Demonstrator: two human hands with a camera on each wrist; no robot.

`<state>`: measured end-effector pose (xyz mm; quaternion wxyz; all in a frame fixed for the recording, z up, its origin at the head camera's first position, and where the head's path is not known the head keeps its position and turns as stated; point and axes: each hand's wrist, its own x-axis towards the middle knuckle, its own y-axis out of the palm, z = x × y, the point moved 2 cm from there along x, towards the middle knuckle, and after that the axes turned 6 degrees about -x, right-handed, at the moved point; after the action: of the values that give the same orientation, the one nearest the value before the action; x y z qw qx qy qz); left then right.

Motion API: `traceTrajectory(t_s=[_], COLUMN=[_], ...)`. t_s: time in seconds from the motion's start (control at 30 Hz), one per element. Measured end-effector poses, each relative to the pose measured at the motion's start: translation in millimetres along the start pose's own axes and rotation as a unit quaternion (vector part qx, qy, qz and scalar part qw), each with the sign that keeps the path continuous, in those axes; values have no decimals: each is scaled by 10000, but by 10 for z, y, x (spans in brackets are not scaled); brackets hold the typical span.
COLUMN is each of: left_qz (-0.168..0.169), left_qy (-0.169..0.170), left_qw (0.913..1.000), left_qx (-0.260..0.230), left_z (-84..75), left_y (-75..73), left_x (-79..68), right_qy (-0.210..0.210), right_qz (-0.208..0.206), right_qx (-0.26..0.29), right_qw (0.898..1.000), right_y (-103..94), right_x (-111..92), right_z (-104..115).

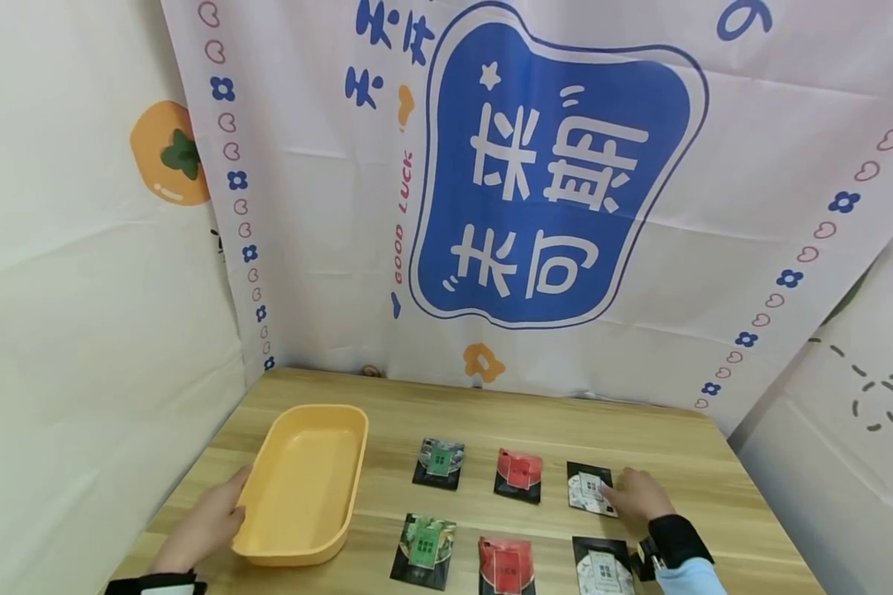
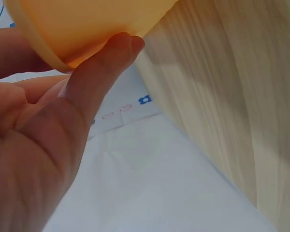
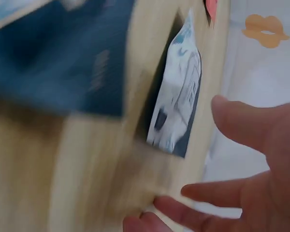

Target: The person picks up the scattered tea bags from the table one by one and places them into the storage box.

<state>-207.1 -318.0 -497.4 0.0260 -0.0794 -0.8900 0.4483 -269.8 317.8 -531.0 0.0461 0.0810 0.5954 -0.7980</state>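
Observation:
A yellow plastic tray [image 1: 307, 479] lies on the left of the table. My left hand [image 1: 207, 521] grips its left side; in the left wrist view the thumb [image 2: 104, 60] presses one face of the tray wall, with fingers behind it. On the right, my right hand [image 1: 642, 496] reaches to the far black-and-white packet [image 1: 588, 487], its fingertips at the packet's right edge in the head view. The right wrist view shows thumb [image 3: 241, 116] and fingers spread apart beside that packet, nothing between them. Nearer me lies a second black-and-white packet [image 1: 603, 566], below the right wrist.
Between tray and right hand lie two red packets, one far [image 1: 518, 475] and one near [image 1: 507, 566], and two green-labelled ones, far [image 1: 438, 463] and near [image 1: 423, 551]. A printed cloth [image 1: 327, 273] hangs behind the wooden table [image 1: 394, 413].

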Motion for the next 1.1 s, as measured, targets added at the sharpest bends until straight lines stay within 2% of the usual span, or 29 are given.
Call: traceTrajectory(t_s=[0.23,0.37,0.47,0.67,0.8,0.9,1.1], left_qz=[-101,-134,-155,-215,-306,-311,-306], left_qy=[67,27,-26,-116,-77,-92,-116], left_qw=[9999,9999,9999,9996,9994,9994,9994], left_qx=[5,36,-24,-148,-139,-89,-115], left_z=[-52,-83,-99,-93,-96,-97,-96], left_y=[46,65,71,71,74,79,95], left_x=[4,9,15,9,17,26,-3], right_qy=[373,464,457,492,576,620,448], right_qz=[6,70,102,198,-87,-335,-497], right_qx=[-404,-683,-660,93,595,760,1327], right_qw=[9985,9966,9967,9986,9965,9946,9889], right_y=[2,20,34,49,40,21,13], right_x=[67,62,82,124,116,106,113], right_z=[195,218,197,206,222,209,129])
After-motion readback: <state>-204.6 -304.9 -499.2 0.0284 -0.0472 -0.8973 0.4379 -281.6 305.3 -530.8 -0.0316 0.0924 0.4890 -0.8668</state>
